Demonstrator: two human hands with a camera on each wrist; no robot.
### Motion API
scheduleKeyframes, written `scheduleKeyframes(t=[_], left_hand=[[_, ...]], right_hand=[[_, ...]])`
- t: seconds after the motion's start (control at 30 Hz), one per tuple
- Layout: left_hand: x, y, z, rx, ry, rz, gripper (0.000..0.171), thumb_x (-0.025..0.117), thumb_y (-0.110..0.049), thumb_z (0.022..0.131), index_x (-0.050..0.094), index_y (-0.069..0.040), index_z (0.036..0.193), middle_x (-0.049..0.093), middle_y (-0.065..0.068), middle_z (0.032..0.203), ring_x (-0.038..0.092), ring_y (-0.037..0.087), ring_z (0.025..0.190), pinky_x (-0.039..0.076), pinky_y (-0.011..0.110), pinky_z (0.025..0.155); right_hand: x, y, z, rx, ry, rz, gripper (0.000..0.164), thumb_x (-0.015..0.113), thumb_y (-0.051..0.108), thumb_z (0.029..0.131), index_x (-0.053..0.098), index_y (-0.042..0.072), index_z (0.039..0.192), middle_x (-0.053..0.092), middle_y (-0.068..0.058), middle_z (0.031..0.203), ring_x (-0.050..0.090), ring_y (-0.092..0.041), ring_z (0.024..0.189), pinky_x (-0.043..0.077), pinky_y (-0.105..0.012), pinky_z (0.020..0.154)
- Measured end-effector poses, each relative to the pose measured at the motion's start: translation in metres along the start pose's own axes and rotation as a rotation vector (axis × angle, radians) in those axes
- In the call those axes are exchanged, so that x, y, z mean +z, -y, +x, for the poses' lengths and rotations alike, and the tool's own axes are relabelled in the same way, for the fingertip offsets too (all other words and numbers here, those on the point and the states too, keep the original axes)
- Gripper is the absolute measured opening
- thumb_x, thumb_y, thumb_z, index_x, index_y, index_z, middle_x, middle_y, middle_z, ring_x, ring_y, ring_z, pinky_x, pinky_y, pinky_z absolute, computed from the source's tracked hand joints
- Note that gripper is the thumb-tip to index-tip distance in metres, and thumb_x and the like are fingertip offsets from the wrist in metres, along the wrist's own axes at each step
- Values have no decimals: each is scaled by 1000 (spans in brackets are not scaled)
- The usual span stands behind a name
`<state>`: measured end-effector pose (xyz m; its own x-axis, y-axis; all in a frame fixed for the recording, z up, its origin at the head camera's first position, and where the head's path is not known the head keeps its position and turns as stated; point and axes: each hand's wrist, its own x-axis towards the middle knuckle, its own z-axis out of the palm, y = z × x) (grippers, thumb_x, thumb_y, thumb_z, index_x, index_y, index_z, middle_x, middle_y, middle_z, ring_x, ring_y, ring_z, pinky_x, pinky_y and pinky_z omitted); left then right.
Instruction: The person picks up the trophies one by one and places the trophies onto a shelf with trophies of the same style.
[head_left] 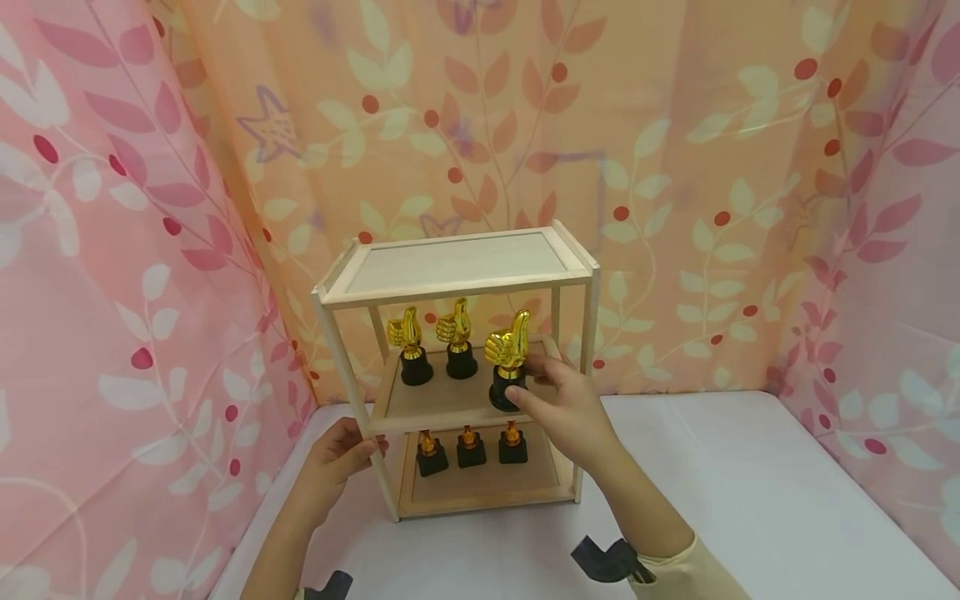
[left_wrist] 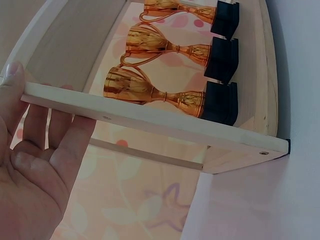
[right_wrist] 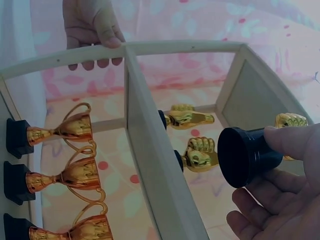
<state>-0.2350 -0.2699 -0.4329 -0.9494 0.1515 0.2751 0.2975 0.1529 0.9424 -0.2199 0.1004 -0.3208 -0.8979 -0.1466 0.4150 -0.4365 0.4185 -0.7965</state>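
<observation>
My right hand (head_left: 566, 408) holds a gold thumbs-up trophy (head_left: 509, 350) by its round black base, thumb on one side and fingers on the other. It is at the right front of the wooden rack's (head_left: 480, 423) middle shelf; in the right wrist view the base's underside (right_wrist: 234, 157) shows. Two matching trophies, one (head_left: 407, 342) at left and another (head_left: 456, 333) beside it, stand on that shelf. My left hand (head_left: 333, 462) grips the rack's left front post (left_wrist: 150, 117), thumb on one side, fingers behind. Gold cup trophies (left_wrist: 150, 90) with square black bases line the bottom shelf.
The rack's top panel (head_left: 457, 265) covers the middle shelf from above. The rack stands on a white tabletop (head_left: 690, 483). Leaf-patterned curtains rise behind it (head_left: 660, 192) and on both sides, the left curtain (head_left: 150, 333) being pink.
</observation>
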Motion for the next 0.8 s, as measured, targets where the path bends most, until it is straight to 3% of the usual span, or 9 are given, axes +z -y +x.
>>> scheduleKeyframes(t=[0.43, 0.8], left_hand=[[0, 2, 1, 7, 1, -8, 27, 64, -12, 101, 52, 6, 119, 70, 13, 109, 74, 23, 106, 59, 29, 90], [1, 0, 0, -3, 0, -5, 29, 65, -13, 101, 51, 5, 120, 69, 16, 111, 73, 21, 106, 59, 30, 91]], right_hand=[[11, -3, 22, 80, -21, -34, 52, 72, 38, 95, 60, 11, 139, 65, -7, 133, 60, -36, 125, 48, -54, 106], [19, -12, 41, 66, -28, -41, 52, 68, 28, 99, 55, 4, 143, 66, -12, 133, 59, -31, 128, 45, -51, 110]])
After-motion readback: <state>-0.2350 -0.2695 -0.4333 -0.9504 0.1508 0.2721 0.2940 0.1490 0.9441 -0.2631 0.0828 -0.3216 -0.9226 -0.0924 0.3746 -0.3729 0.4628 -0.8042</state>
